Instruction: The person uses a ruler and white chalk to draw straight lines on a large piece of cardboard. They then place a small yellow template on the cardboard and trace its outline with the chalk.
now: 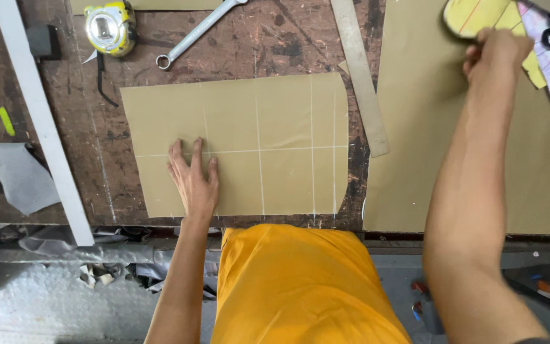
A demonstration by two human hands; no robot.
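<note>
No packages, signs or screens were seen. One label only — a roughly round silver-white sticker on the face of the yellow tape measure (pixel 111 27), far-left on the desk (pixel 275 44); print unreadable.

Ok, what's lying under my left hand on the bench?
The left hand presses flat on a tan sheet marked with white lines. The sheet hides the worn brown bench beneath.
</note>
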